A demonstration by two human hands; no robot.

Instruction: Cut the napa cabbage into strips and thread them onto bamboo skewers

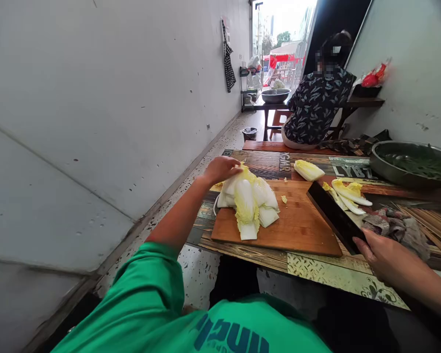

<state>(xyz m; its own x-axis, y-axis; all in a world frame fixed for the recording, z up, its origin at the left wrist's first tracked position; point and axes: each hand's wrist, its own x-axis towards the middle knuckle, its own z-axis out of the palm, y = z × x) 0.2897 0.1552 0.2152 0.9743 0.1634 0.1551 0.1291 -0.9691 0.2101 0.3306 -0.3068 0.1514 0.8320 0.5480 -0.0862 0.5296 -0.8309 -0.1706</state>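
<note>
A pile of napa cabbage leaves [245,196], pale with yellow frilly edges, lies on the left part of a wooden cutting board [301,220]. My left hand [223,169] reaches over the far left side of the pile, its fingers closed on a yellow leaf tip; the thumb is partly hidden. In my right hand [380,247] is the handle of a dark, broad-bladed cleaver [332,215], whose blade slants over the board's right edge, apart from the pile. A few small leaf scraps [284,199] lie on the board.
Behind the board sits a small cabbage heart [308,170]; loose leaves [349,193] lie right of it. A crumpled cloth [393,228], wooden sticks [435,223] and a metal basin of greens [415,164] are at right. A person [319,105] sits beyond the table; a wall runs along the left.
</note>
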